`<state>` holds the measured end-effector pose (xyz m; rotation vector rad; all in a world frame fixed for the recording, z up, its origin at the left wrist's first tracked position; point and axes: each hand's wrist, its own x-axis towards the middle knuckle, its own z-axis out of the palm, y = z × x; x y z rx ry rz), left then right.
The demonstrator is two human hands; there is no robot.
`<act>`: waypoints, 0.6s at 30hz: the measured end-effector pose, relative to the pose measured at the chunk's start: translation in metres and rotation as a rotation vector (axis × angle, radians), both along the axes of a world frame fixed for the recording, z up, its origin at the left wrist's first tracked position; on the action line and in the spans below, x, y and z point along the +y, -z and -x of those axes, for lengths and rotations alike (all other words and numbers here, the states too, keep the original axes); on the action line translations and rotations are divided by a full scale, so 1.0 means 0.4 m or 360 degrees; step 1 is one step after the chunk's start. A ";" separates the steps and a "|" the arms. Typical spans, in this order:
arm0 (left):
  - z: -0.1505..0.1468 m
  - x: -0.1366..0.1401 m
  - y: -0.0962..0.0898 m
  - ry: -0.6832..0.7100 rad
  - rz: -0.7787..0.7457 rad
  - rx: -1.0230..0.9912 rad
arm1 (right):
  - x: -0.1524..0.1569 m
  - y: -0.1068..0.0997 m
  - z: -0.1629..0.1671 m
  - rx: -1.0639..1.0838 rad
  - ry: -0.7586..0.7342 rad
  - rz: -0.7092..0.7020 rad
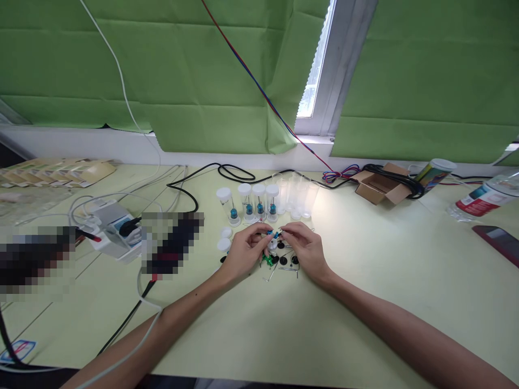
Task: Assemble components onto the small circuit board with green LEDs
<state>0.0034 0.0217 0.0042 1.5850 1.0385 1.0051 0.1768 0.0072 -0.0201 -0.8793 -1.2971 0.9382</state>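
Small blue-and-black part point(276, 235) is up between the two hands, over mid-surface, nearer the far edge of the pale yellow-green tabletop point(365, 335). Left hand point(245, 249): thumb and fingertips pinched on its blue end. Right hand point(307, 249): fingertips pinched on the black end. Just below: green plastic piece point(268, 260), round black discs point(283, 260). Toward far edge: four clear, white-capped tubes point(248, 198), blue parts inside. Along far edge, right: open brown cardboard box point(377, 192).

The head camera looks forward and down from well above the near edge of the table point(259, 335)
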 end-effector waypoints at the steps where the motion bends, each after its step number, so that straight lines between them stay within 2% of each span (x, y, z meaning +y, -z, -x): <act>1: 0.000 0.000 -0.001 0.0004 0.0002 0.0002 | 0.000 0.002 0.000 0.0011 0.0002 -0.0004; 18: 0.000 0.001 0.003 0.0029 0.0033 0.0001 | 0.004 0.006 0.002 0.0047 -0.0013 -0.0005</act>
